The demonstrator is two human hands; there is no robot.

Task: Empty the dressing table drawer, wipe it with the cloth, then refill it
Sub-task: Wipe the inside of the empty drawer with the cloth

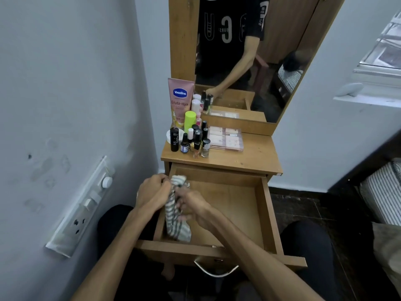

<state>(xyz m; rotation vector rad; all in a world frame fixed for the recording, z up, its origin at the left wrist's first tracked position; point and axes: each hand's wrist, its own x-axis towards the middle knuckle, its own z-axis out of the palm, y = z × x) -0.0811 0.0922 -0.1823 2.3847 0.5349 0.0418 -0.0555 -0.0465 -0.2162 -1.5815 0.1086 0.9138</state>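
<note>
Two hands (pixel 153 192) (pixel 191 205) gripping one cloth (pixel 176 216), one drawer (pixel 269 213)

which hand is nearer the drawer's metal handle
Right. The right hand grips the striped cloth lower down, closer to the handle; the left hand holds the cloth's top, near the drawer's back corner.

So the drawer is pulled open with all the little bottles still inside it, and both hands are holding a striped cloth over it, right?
Not quite. The head view shows the drawer open but emptied: the little bottles stand on the tabletop above it. The rest holds: the left hand and right hand both grip the striped cloth over the drawer.
</note>
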